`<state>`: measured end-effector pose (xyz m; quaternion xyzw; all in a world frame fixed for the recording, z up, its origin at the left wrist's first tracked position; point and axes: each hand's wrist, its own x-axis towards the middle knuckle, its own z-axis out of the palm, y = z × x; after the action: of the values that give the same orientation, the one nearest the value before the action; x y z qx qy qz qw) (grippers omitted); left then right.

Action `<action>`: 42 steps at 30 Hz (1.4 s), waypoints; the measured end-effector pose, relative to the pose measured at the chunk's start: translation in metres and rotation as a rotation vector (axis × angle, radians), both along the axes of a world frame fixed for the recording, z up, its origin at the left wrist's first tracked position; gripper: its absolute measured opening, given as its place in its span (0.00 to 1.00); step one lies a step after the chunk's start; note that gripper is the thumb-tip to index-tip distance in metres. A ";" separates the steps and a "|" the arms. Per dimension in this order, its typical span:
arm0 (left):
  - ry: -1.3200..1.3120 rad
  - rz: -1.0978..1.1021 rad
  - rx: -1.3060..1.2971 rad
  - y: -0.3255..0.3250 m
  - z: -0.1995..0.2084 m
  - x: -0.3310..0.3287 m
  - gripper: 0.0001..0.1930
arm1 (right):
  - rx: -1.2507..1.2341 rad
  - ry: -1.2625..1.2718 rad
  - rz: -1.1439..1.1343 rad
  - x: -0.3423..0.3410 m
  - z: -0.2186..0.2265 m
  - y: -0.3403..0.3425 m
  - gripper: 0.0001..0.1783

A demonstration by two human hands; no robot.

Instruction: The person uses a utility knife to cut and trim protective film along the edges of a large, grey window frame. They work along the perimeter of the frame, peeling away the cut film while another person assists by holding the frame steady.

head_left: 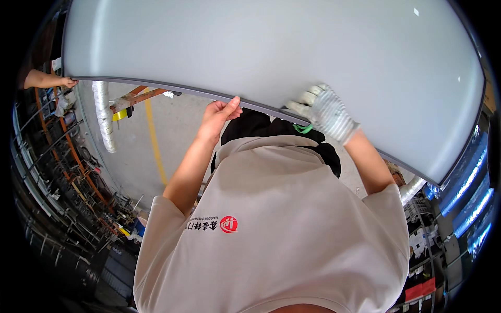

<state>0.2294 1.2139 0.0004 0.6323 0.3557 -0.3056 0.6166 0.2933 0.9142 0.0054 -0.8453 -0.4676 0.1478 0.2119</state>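
Note:
A large pale grey glass-like panel (271, 47) with a thin dark grey frame (201, 93) spans the far side in front of me. My left hand (219, 117), bare, pinches the frame's near edge, thumb on top and fingers curled beneath. My right hand (326, 112) wears a striped grey-white knit glove and rests at the same edge, right of the middle, fingers bent together. A small dark tip pokes out by its fingertips; what it belongs to is hidden. A green strip (302, 128) hangs just below the glove, under the frame.
Another person's hand (69, 82) touches the panel's near left corner. Below the panel are a plastic-wrapped bar (104, 117), an orange support (138, 97) and a yellow tape roll (120, 115). Racks of long profiles (57, 172) line the left; blue-wrapped lengths (472, 203) stand right.

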 end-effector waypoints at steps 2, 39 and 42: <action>-0.008 0.007 0.019 0.000 0.000 -0.002 0.20 | -0.020 0.041 0.022 -0.002 0.003 -0.034 0.22; -0.052 -0.012 -0.027 0.003 -0.009 -0.006 0.22 | 0.188 0.089 -0.338 -0.010 0.005 0.009 0.09; -0.066 0.022 -0.035 0.000 -0.006 -0.006 0.23 | 0.114 -0.024 -0.302 -0.013 0.011 -0.020 0.08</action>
<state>0.2234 1.2135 -0.0054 0.6273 0.3368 -0.2838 0.6423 0.2804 0.8939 0.0160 -0.8944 -0.3452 0.0776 0.2737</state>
